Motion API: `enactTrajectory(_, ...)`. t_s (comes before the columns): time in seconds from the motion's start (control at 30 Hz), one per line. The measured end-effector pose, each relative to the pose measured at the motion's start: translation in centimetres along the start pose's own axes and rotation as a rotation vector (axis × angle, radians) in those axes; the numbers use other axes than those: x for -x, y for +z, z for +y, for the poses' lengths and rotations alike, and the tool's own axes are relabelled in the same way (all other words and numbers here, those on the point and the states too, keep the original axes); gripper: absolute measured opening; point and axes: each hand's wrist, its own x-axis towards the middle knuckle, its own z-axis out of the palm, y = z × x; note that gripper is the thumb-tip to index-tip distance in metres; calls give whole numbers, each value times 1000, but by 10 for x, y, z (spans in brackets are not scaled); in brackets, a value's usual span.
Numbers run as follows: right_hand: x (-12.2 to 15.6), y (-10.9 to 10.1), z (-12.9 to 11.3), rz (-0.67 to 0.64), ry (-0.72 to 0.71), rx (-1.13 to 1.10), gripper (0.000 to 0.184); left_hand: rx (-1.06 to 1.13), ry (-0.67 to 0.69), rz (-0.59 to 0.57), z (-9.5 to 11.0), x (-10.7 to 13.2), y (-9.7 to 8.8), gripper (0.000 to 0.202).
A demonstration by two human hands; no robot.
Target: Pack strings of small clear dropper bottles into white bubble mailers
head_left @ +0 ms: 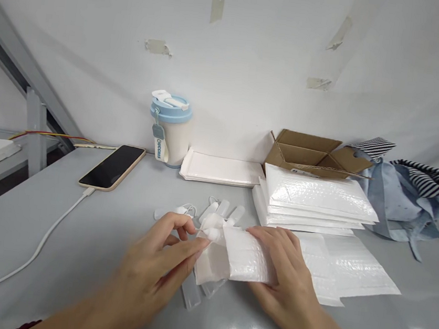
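In the head view, a small bottle [213, 234] is sitting at the mouth of a white bubble mailer [251, 255], apparently only partly inside, so this piece is looking unfinished. Several loose bottles [222, 207] are lying outside it on the table [87, 244], some just beyond the mailer and some partly beneath it. A stack of mailers [319, 197] is resting to the right, and flat mailers [362, 268] are spreading below it; whether any are containing something is unclear.

The left grip [156, 268] is reaching in from the lower left, its index finger and thumb pinching and seemingly grasping the bottle's thin end. The right grip [288, 278] is clasping the mailer from its right side, fingers lying across the top and thumb tucking underneath.
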Motion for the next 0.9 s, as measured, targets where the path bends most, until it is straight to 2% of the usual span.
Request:
enactTrajectory(0.23,-1,1,0,-15,4,-10,44,-155,19,38,5,2,0,23)
enactTrajectory(0.53,-3,0,-1,-17,1,-1,42,-161,23,106,1,1,3,19)
enactTrajectory(0.73,-3,2,-1,1,-4,-12,41,-161,158,98,-1,2,2,20)
enactTrajectory(0.9,-2,1,-1,-36,-13,-17,41,-123,212,102,1,-2,-3,24)
